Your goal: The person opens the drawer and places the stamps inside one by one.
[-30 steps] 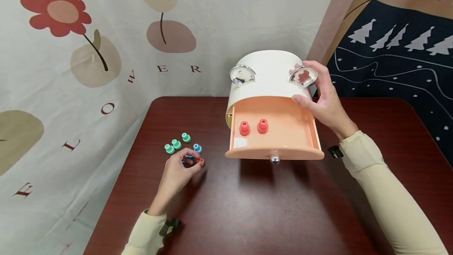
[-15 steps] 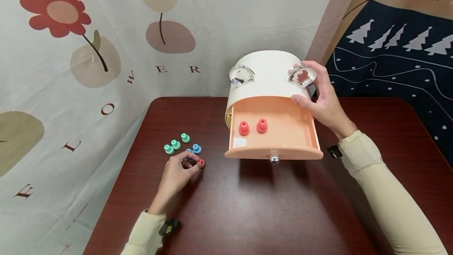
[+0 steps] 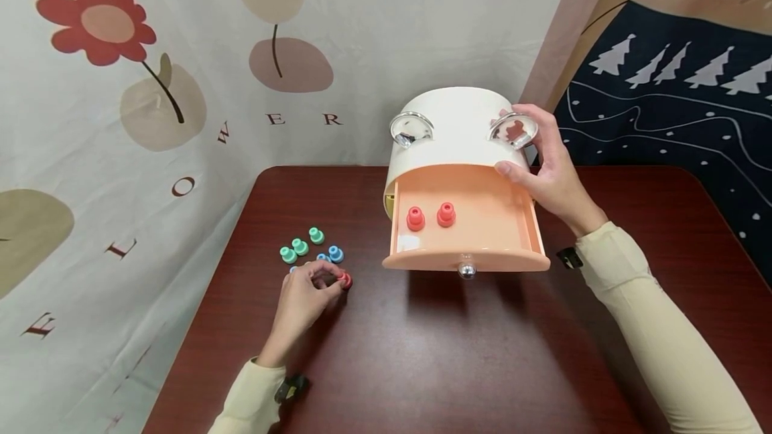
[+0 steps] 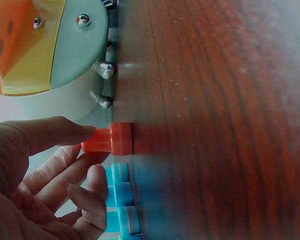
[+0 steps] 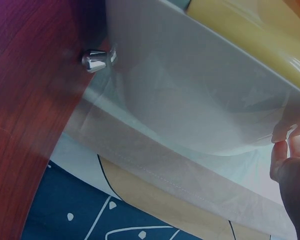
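Red peg (image 4: 121, 138) was pinched by left hand (image 3: 301, 300); cabinet (image 3: 461, 126), drawer (image 3: 431, 260) extended, was gripped by right hand (image 3: 555, 176), presumably against tipping

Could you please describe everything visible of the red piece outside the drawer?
The red piece has a narrow cylindrical neck on a wider round base and looks like smooth plastic. It is upright, its base seemingly on the dark wooden-looking table, beside the blue pieces. The left grip pinches its neck between thumb and finger.

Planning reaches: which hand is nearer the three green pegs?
Left. The left hand is just in front of the green pegs; the right hand is farther right, holding the white drawer cabinet.
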Motion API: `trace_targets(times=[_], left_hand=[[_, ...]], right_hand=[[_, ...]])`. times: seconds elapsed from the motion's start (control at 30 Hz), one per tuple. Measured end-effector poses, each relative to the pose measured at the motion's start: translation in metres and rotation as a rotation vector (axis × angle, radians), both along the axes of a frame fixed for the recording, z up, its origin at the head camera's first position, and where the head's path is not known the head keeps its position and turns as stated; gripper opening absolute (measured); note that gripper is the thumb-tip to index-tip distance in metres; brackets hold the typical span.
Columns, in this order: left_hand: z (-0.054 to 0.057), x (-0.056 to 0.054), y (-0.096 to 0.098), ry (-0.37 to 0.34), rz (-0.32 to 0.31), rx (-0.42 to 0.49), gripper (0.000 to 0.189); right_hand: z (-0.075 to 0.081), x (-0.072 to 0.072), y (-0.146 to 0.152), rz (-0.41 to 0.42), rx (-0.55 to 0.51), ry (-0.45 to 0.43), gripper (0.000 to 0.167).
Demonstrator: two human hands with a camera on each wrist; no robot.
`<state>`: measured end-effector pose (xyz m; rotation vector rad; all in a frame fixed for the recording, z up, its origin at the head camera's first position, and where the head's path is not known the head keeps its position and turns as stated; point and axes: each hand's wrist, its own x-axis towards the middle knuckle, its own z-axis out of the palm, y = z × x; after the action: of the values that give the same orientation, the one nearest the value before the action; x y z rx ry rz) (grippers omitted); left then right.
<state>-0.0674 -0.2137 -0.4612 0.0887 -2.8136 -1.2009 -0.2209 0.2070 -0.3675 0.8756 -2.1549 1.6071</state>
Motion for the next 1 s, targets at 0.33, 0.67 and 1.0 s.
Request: trace_targets(times=[0.33,0.67,1.0], left_hand=[[0.008,0.004,0.003,0.142,-0.010,0.061,0.019],[0.036,0.008,0.015,0.281,-0.038,0.140,0.021],[0.047,0.003,0.023,0.421,-0.076,0.269,0.022]], right_hand=[[-0.001,0.001,0.000,0.000,-0.006,-0.001,0.081],[0.000,0.002,0.000,-0.004,-0.008,-0.004,0.081],[0.000,0.002,-0.001,-0.006,-0.009,-0.010,0.082]])
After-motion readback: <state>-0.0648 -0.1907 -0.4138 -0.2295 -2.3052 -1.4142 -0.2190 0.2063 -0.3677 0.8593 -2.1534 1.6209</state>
